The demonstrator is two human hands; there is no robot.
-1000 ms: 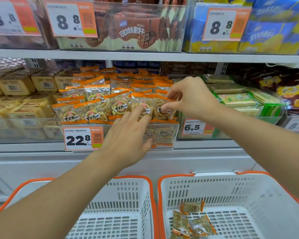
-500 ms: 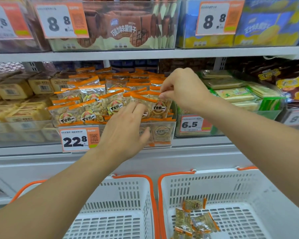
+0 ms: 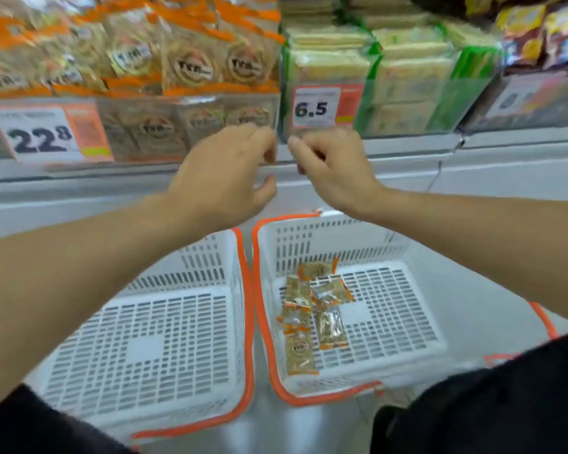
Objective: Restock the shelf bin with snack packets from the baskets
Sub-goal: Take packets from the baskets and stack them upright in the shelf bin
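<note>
Shelf bin (image 3: 194, 126), clear-fronted, tagged 22.8: sits directly above and ahead of both hands, packed to its upper edge with orange-trimmed snack packets (image 3: 191, 65); a second earlier both hands were up inside this stock, pressing and straightening the front row, and they have since come down and off it. Left hand (image 3: 225, 172): now below the bin's front lip, fingers loosely curled, holding nothing, no packet in the palm. Right hand (image 3: 332, 165): just beside the left hand, nearly touching at the fingertips, level with the shelf edge, fingers curled in; it appears to hold nothing, though motion blur keeps this from being certain. Right basket (image 3: 358, 237), white with orange rim: below and nearer than the right hand, holding a small heap of loose snack packets (image 3: 312, 309) on its left half, lying flat and overlapping. Left basket (image 3: 177, 322): below the left hand, touching or almost touching the right basket along their orange rims, no packets visible in it. Neighbouring bin of green-wrapped goods (image 3: 407, 77), tagged 6.5: up and to the right of the right hand, untouched. Assessment: the last placement looks finished and both hands are free; what remains is likely the right-basket heap, so the task seems close to its end, with the bin already crowded.
</note>
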